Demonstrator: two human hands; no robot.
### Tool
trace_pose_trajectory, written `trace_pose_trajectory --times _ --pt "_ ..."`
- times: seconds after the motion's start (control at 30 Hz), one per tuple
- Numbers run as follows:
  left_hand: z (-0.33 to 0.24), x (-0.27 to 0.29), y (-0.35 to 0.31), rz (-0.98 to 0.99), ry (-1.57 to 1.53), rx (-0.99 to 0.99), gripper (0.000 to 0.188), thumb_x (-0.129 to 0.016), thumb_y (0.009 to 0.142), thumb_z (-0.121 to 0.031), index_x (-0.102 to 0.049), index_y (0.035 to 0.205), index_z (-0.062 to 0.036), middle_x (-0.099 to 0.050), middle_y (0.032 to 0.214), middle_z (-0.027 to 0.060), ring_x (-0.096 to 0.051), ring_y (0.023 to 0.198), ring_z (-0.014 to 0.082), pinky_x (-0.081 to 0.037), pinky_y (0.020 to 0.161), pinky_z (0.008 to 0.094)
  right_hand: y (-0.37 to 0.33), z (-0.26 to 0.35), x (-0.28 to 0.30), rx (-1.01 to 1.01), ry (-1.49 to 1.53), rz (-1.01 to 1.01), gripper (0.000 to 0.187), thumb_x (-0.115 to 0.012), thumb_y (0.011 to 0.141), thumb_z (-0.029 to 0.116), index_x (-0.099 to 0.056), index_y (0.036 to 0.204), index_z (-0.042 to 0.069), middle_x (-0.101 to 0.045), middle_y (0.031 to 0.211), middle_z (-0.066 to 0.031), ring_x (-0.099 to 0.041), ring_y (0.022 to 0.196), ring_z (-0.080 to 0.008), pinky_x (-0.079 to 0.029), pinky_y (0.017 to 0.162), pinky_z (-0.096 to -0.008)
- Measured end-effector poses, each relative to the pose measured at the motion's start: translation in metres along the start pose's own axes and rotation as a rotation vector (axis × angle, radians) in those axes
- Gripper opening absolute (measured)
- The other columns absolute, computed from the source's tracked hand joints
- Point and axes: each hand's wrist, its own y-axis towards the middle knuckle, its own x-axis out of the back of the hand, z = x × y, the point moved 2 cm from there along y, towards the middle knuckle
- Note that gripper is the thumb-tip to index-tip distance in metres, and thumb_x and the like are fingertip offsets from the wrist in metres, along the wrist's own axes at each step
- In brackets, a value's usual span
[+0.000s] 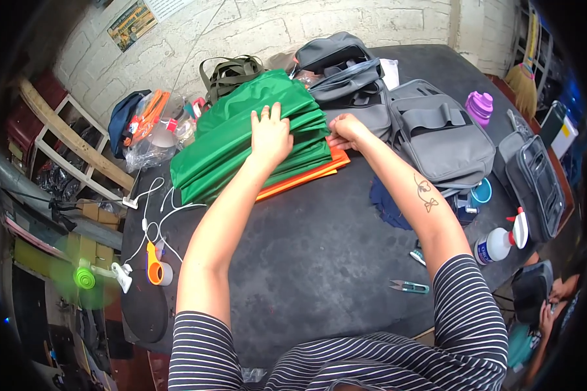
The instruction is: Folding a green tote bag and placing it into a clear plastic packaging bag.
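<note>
1. Whitewashed block wall stands behind the green stack; black table lies beneath it.
2. Green stack (landmark): folded, sheet-like material in many layers, toward the far left part of the table. Orange sheets protrude under its near right edge.
3. Left hand: laid on top of the stack, fingers extended and spread, pressing without a grasp.
4. Right hand: at the stack's right edge, fingers curled, fingertips at or just beside the layers. Cannot tell whether a layer is pinched.
5. Right of the stack: grey bag with a strap across it; beyond this, purple bottle.
6. Behind the stack: olive straps. Left of it: clear plastic bag.
7. Nearer the wearer than the stack: white cable and orange tape dispenser to its left; snips and spray bottle to its right.
</note>
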Motion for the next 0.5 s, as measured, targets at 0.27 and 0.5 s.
trace_pose_trajectory --times 0.27,0.5 --pt "0.001 0.001 0.000 0.009 0.067 0.007 0.045 -0.079 0.062 -0.029 -0.064 0.096 -0.0030 -0.043 0.134 0.0171 -0.042 0.124 0.0331 -0.033 0.103 0.0502 -0.007 -0.004 -0.004 -0.134 0.295 0.153 0.031 -0.037 0.081 -0.008 -0.042 0.112 -0.011 -0.058 0.104 -0.0304 -0.064 0.086 -0.0421 -0.054 0.074 -0.0546" --pt "0.009 0.001 0.002 0.058 0.050 0.030 0.045 -0.079 0.061 -0.027 -0.064 0.096 -0.0027 -0.044 0.133 0.0177 -0.044 0.123 0.0319 -0.034 0.103 0.0483 -0.004 0.001 -0.026 -0.069 0.194 0.118 0.030 -0.039 0.081 -0.006 -0.046 0.109 -0.011 -0.060 0.098 -0.0296 -0.065 0.083 -0.0405 -0.055 0.072 -0.0527"
